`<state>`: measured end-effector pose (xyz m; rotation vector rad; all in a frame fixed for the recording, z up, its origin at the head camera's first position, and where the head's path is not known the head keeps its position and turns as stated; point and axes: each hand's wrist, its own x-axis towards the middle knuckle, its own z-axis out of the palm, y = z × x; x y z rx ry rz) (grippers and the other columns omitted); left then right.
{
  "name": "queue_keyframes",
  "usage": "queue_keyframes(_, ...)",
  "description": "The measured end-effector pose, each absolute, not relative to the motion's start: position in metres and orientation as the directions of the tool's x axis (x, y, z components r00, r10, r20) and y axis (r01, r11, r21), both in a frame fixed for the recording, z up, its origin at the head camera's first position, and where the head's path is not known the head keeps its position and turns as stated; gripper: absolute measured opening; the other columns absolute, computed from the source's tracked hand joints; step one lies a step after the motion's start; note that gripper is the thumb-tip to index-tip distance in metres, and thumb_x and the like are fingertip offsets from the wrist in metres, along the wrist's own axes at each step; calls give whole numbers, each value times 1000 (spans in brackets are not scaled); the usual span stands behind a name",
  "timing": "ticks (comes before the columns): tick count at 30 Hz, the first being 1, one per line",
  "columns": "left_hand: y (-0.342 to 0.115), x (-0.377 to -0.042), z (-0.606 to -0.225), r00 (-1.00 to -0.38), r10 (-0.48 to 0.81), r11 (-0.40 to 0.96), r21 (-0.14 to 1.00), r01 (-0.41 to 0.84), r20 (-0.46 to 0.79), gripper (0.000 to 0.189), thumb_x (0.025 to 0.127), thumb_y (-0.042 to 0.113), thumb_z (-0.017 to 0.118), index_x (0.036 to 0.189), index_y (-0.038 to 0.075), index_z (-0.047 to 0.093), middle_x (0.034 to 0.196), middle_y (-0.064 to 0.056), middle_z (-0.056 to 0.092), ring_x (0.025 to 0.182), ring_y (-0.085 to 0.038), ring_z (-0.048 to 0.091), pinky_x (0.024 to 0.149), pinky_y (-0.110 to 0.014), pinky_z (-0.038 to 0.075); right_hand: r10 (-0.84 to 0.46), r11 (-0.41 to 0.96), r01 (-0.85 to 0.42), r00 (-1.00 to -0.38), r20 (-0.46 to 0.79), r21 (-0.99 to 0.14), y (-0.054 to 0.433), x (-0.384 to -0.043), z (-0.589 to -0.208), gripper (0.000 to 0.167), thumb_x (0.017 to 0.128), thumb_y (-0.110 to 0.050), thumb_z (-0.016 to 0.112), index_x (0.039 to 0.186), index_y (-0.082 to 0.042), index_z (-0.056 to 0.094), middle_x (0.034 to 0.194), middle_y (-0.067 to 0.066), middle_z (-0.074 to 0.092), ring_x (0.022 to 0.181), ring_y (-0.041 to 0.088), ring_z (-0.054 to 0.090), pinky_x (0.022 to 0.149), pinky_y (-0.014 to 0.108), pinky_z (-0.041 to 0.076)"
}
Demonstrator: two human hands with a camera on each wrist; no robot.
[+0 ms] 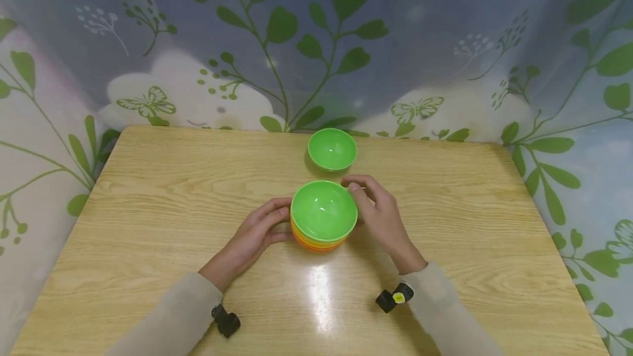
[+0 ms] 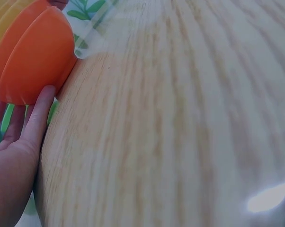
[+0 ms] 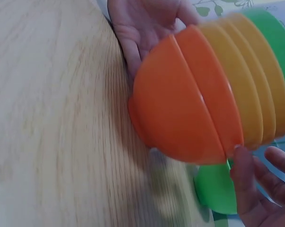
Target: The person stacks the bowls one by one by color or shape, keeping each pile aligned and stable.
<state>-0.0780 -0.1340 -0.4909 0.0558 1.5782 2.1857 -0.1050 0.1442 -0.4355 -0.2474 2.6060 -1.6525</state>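
A stack of nested bowls (image 3: 180, 104) stands on the wooden table, with orange bowls at the bottom, yellow ones above and a green bowl (image 1: 323, 210) on top. My left hand (image 1: 259, 229) is at the stack's left side, its fairly straight fingers touching the lowest orange bowl (image 2: 40, 56) in the left wrist view. On the other side, my right hand (image 1: 378, 213) has its thumb by the green rim. One fingertip (image 3: 241, 153) touches an orange rim in the right wrist view, while the other fingers stay loose.
A separate green bowl (image 1: 332, 150) sits behind the stack, close to the table's (image 1: 198, 169) back edge. Patterned fabric (image 1: 296, 43) with leaves and butterflies hangs along the back and sides. Each wrist wears a small black camera.
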Motion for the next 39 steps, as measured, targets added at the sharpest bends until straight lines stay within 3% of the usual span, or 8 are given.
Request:
queue_keyframes(3, -134, -78, -490, -902, 371, -250, 911, -327, -222, 48, 114, 19, 52, 156, -5, 48, 143, -6, 62, 118, -17, 70, 102, -42, 65, -151, 415, -110, -987, 50, -903, 148, -110, -439, 36, 115, -30, 53, 137, -7, 70, 140, 11, 73, 124, 33, 72, 115, 58, 54)
queue_keyframes(5, -134, -78, -490, -902, 369, -247, 912, -327, -224, 48, 114, 19, 52, 156, -5, 49, 145, -7, 61, 118, -17, 70, 102, -42, 65, -143, 408, -98, -989, 43, -908, 150, -113, -440, 35, 115, -29, 54, 137, -7, 69, 139, 12, 73, 122, 33, 73, 108, 54, 59)
queue_keyframes(10, -134, -78, -490, -902, 366, -238, 914, -330, -230, 48, 114, 19, 52, 156, -4, 49, 148, -9, 59, 119, -17, 70, 102, -42, 65, -115, 341, -24, -993, -17, -940, 154, -121, -443, 35, 114, -27, 55, 140, -6, 67, 140, 13, 71, 121, 35, 72, 79, 41, 69)
queue_keyframes(12, -134, -77, -490, -901, 365, -233, 914, -331, -233, 48, 114, 19, 51, 156, -3, 49, 148, -9, 59, 120, -17, 69, 103, -41, 65, -109, 305, 1, -993, -37, -952, 155, -125, -444, 37, 114, -26, 56, 142, -4, 65, 141, 15, 70, 123, 37, 71, 74, 39, 70)
queue_keyframes(18, -135, -77, -489, -902, 359, -219, 918, -332, -240, 47, 114, 19, 51, 156, -2, 50, 149, -10, 58, 120, -17, 68, 102, -41, 65, -94, 242, 48, -993, -73, -969, 157, -139, -446, 39, 114, -26, 56, 146, -2, 60, 147, 18, 64, 132, 37, 64, 83, 44, 70)
queue_keyframes(22, -132, -78, -488, -901, 349, -188, 923, -337, -258, 47, 116, 27, 51, 155, 1, 53, 151, -14, 59, 122, -18, 68, 102, -42, 65, -77, 217, 77, -992, -96, -973, 159, -148, -447, 42, 114, -27, 55, 149, -3, 57, 150, 19, 60, 137, 36, 60, 89, 46, 69)
queue_keyframes(26, -130, -79, -487, -899, 342, -151, 928, -341, -275, 49, 117, 34, 50, 154, 2, 54, 150, -19, 60, 122, -20, 69, 102, -42, 65, -70, 204, 112, -989, -128, -972, 160, -154, -447, 43, 114, -27, 56, 150, -3, 56, 152, 18, 58, 138, 36, 59, 90, 45, 69)
queue_keyframes(39, -130, -80, -487, -899, 341, -153, 927, -343, -276, 48, 116, 32, 50, 154, 1, 54, 151, -20, 60, 123, -19, 69, 102, -42, 65, -67, 131, 184, -979, -194, -974, 157, -178, -455, 50, 109, -23, 57, 156, -7, 51, 150, 18, 55, 136, 39, 59, 93, 49, 68)
